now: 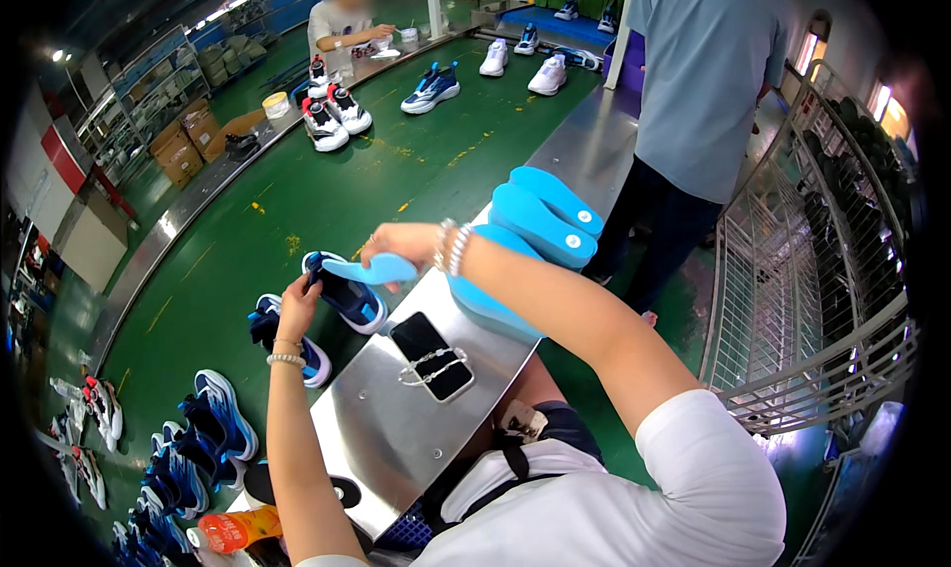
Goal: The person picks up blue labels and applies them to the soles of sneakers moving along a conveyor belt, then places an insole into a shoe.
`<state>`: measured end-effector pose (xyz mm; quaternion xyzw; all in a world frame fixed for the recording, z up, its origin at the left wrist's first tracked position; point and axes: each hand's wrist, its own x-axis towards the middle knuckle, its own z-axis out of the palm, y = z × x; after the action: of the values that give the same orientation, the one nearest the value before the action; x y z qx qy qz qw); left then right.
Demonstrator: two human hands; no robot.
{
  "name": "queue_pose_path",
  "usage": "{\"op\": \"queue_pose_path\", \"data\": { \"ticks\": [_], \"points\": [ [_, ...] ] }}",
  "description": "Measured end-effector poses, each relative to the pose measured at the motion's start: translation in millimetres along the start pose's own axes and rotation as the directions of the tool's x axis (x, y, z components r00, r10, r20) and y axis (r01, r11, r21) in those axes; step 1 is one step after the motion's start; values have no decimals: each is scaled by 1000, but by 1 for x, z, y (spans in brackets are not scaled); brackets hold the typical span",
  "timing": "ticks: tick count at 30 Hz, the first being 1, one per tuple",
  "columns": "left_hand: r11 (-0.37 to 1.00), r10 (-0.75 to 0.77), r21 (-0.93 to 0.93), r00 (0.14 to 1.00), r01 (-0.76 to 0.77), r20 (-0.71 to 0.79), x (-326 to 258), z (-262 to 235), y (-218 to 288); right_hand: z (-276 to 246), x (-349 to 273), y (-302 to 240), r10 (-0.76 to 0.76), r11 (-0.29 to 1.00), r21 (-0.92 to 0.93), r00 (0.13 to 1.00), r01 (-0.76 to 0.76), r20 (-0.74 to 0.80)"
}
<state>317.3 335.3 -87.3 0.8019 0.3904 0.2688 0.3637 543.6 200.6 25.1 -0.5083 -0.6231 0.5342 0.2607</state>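
My right hand (404,242) is closed on a light blue insole (388,270), whose narrower end points left over a dark navy sneaker (359,305). With fingers closed at the upper edge of that sneaker, my left hand (295,308) grips it on the green conveyor belt. Its mate, another navy sneaker (316,362) with a pale sole, lies next to my left wrist and is partly covered. Stacked light blue insoles (540,220) lie beneath my right forearm. A phone (421,341) with a beaded string across it rests on the metal ledge (381,418) before me.
Several navy-blue sneakers (220,413) crowd the belt at lower left, near an orange drink bottle (238,529). White-and-red sneakers (335,119) and white ones (547,75) stand farther along. A person in a grey-blue shirt (698,82) stands at right, beside a wire cart (783,300). Another person (342,22) sits across the belt.
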Motion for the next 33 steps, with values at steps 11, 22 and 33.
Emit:
{"op": "queue_pose_path", "data": {
  "ticks": [11, 22, 33],
  "points": [
    [999, 1, -36, 999, -3, -51, -5, -1, -2, 55, 94, -6, 278, 827, -433, 931, -357, -236],
    [986, 30, -164, 999, -26, 21, -7, 0, -8, 94, 110, -4, -66, 621, -714, 887, -322, -457],
    [991, -20, -130, 999, 25, 44, -9, -2, -13, 112, 133, 35, -123, 625, -682, 814, -381, -567]
  ]
}}
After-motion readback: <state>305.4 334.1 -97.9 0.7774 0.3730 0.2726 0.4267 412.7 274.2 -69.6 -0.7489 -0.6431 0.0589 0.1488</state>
